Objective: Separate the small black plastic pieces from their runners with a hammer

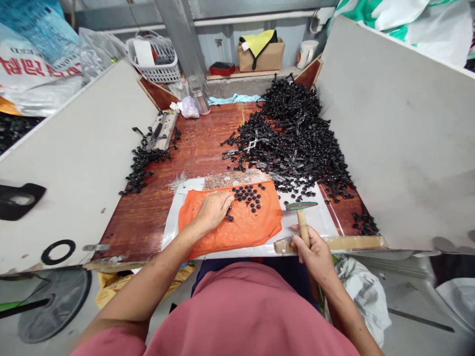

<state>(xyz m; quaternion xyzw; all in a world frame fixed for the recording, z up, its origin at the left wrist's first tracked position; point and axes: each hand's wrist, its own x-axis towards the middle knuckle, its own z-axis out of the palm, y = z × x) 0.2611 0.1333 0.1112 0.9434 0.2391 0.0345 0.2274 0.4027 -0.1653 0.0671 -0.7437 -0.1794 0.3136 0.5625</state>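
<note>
My right hand (314,249) is wrapped round the light wooden handle of a hammer (303,228). The hammer's narrow, greenish metal head (301,205) is raised near the right edge of an orange cloth (208,242). On that cloth rests my left hand (214,210), its fingers curled together at a small black part (230,217) that pokes out from beneath the fingertips. Just right of those fingers, several round black pieces (253,197) lie loosely grouped on the cloth. The left fingertips are partly hidden.
A large heap of black linked parts (297,128) covers the right rear of the wooden table (200,133). A smaller pile (139,165) lies at left. White side panels (393,128) flank the table. Behind stand a bottle (200,99), a basket (158,71) and a mug (306,54).
</note>
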